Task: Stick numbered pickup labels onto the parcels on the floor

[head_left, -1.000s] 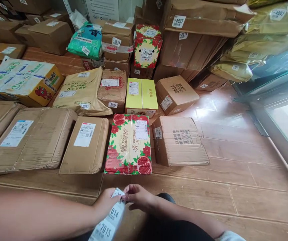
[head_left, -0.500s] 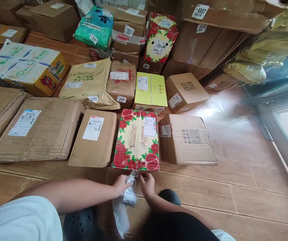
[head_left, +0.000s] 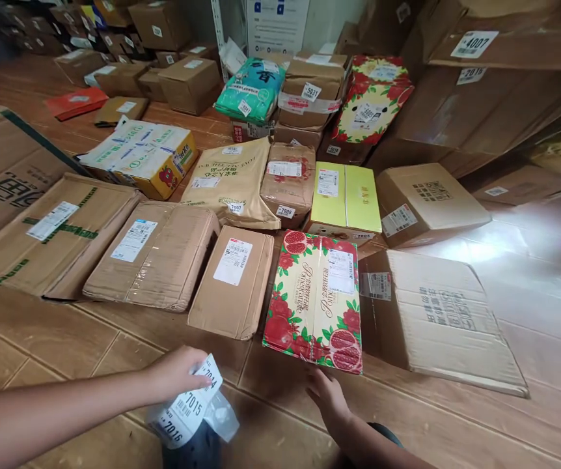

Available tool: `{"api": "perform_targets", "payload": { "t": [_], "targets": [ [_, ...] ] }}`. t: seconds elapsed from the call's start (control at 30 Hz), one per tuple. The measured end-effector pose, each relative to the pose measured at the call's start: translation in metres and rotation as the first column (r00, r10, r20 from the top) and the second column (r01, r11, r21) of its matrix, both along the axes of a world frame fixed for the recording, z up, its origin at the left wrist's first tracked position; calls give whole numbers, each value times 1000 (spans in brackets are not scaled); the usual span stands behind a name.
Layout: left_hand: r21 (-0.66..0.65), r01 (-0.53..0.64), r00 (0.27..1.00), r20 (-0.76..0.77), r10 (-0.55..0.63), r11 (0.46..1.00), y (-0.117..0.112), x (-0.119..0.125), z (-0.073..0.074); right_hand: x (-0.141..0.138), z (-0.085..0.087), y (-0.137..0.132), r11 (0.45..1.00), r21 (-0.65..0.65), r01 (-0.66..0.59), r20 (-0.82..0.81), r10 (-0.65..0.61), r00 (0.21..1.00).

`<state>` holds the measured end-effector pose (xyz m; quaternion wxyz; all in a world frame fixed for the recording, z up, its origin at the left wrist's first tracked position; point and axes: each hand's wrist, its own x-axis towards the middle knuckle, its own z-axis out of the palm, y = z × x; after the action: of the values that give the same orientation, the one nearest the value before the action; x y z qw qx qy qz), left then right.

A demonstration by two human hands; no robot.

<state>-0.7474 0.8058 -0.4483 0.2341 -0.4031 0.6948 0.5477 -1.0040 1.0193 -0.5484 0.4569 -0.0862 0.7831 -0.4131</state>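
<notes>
On my feed, the left hand (head_left: 177,374) is at eight o'clock from the pomegranate carton (head_left: 300,286), its thumb and fingers closed on a strip of number labels (head_left: 187,405) reading 7014, 7015 and 7016. A translucent film (head_left: 224,418) hangs beside the strip. I have the right hand (head_left: 328,398) at the carton's six o'clock, fingers bent together by its near side; I can't tell whether they touch the cardboard or pinch anything.

The pomegranate carton lies flat on the wooden floor (head_left: 456,430), its top flaps meeting at a middle seam, contents hidden. Around it I read more shut containers: a plain brown carton (head_left: 248,306) with a white shipping label at nine, a yellow-green carton (head_left: 346,202) marked 7005 between twelve and one, and a larger brown carton (head_left: 456,352) with dark printing at three. Toward eleven, a tan mailer bag (head_left: 244,172) tagged 7007 bulges, its contents out of sight.
</notes>
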Motion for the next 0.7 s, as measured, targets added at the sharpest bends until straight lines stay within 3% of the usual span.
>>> {"api": "perform_targets", "payload": {
  "t": [0.07, 0.1, 0.13, 0.17, 0.23, 0.27, 0.33, 0.4, 0.53, 0.67, 0.7],
  "targets": [
    [69, -165, 983, -71, 170, 984, -2, 4, -7, -5, 17, -1, 973, 37, -230, 32, 229, 973],
    [115, -235, 964, -102, 247, 965, 0, 6, -11, -8, 29, -3, 919, 81, -386, -15, 388, 922],
    [158, -288, 943, -123, 308, 945, 2, 6, -14, -10, 44, -7, 814, 146, -563, -66, 575, 815],
    [191, -321, 926, -143, 350, 928, 5, 5, -16, -12, 61, -14, 655, 223, -722, -79, 750, 656],
    [225, -343, 902, -191, 386, 912, 11, 1, -20, -10, 97, -37, 321, 302, -898, 29, 938, 345],
    [225, -360, 891, -207, 405, 906, 14, -3, -22, -7, 114, -53, 249, 276, -928, 74, 958, 278],
    [218, -412, 857, -237, 457, 885, 18, -12, -24, 7, 140, -90, 283, 239, -929, 33, 954, 299],
    [231, -471, 812, -264, 521, 851, 20, -21, -24, 27, 150, -127, 423, 148, -894, -71, 906, 417],
    [328, -588, 699, -256, 668, 740, 16, -28, -20, 68, 126, -166, 669, -59, -741, -5, 742, 670],
    [422, -726, 485, -247, 839, 543, 7, -19, -20, 89, 96, -170, 819, -144, -555, 72, 569, 820],
    [441, -735, 453, -247, 856, 516, 5, -17, -21, 91, 92, -170, 849, -161, -504, 105, 522, 846]
  ]
}}
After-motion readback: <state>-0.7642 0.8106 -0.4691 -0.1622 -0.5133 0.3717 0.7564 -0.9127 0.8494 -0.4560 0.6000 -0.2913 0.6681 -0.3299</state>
